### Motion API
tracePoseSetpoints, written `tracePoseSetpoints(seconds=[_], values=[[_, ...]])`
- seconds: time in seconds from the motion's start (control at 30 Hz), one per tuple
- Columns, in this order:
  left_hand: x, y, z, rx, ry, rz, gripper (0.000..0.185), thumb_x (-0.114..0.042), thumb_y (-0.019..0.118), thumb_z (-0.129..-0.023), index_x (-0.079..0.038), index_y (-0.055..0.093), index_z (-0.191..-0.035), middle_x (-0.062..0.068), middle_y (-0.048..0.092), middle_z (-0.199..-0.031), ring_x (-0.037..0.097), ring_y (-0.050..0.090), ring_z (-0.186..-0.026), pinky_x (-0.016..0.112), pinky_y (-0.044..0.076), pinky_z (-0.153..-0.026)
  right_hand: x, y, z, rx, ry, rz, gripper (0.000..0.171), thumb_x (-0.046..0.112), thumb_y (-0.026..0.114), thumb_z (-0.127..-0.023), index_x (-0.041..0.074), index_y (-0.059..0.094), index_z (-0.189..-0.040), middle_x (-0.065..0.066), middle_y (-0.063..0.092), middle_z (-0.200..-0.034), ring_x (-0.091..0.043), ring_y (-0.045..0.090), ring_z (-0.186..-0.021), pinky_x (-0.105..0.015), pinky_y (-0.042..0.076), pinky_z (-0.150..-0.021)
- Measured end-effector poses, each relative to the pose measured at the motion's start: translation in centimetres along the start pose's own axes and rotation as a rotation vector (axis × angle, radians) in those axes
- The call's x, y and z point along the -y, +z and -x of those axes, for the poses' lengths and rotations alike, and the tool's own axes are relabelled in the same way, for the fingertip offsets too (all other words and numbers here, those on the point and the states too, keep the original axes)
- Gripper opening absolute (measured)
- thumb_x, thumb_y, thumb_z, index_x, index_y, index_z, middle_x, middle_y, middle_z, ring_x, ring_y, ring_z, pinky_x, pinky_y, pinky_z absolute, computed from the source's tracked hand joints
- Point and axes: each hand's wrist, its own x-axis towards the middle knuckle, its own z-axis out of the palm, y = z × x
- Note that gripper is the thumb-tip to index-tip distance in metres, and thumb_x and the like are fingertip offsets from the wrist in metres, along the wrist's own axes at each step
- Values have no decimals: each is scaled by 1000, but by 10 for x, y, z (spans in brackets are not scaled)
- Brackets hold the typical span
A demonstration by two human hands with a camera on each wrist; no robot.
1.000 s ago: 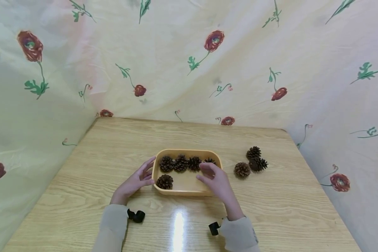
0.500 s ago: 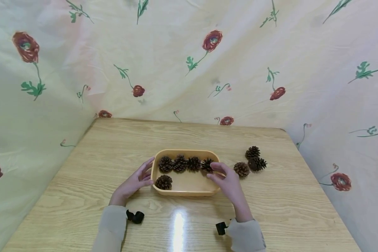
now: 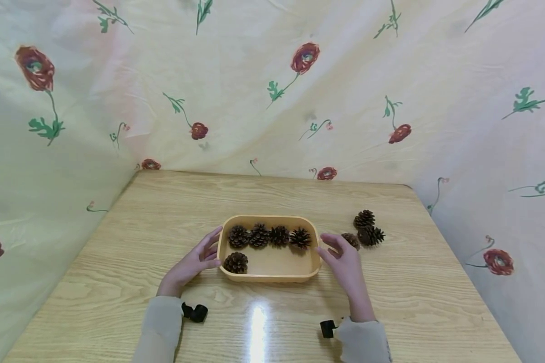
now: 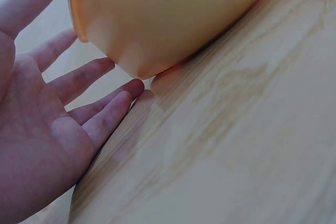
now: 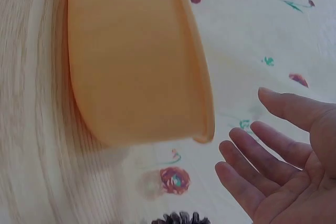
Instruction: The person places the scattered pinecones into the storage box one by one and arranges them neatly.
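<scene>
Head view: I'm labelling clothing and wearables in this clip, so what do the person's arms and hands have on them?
Both forearms wear loose, pale beige sleeves, the left sleeve and the right sleeve ending at the wrist. A small black camera mount sits at each cuff: one by the left wrist, one by the right. The left hand and right hand are bare, with no gloves, and no rings or watch visible.

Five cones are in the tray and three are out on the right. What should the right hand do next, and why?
Probably reach right and close on the nearest loose cone. The right hand is open and empty, just outside the tray, with that cone right behind its fingers. The left hand rests open against the tray's left end, so the tray looks steadied.
</scene>
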Motion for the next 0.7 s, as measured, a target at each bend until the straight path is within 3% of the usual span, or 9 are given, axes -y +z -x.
tracePoseSetpoints(seconds=[0.2,0.33,0.43,0.53,0.7], values=[[-1,1,0,-3,-4,2,85,-9,64,-85,-26,11,-149,13,11,-154,38,19,-137,47,16,-112,-6,-8,-1,-66,19,33,41,14,65,-86,-1,54,-122,-18,56,-125,-27,52,-116,-33,44,-98],[-2,1,1,-4,-6,-3,85,-9,64,-85,-25,11,-149,13,11,-154,39,20,-137,47,17,-112,-9,-12,-2,-134,47,35,38,9,66,-85,-1,55,-120,-17,57,-123,-26,54,-113,-23,46,-93],[-3,1,1,-4,-4,-6,84,-9,64,-86,-24,11,-149,13,11,-154,39,20,-137,48,17,-112,-9,-17,-2,-194,73,45,37,8,66,-85,0,56,-119,-17,57,-122,-25,53,-113,-24,46,-94],[-2,1,0,-4,-1,-8,84,-8,64,-86,-24,11,-149,13,11,-154,39,20,-137,48,17,-112,-12,-22,-2,-248,89,41,37,7,65,-85,1,56,-120,-16,56,-124,-27,49,-119,-36,43,-99],[-1,0,0,-3,4,-7,84,-8,64,-86,-25,11,-149,13,12,-154,39,20,-137,48,16,-112,-20,-30,-6,-270,102,66,44,7,64,-86,0,50,-127,-19,49,-131,-34,42,-125,-40,38,-104]])
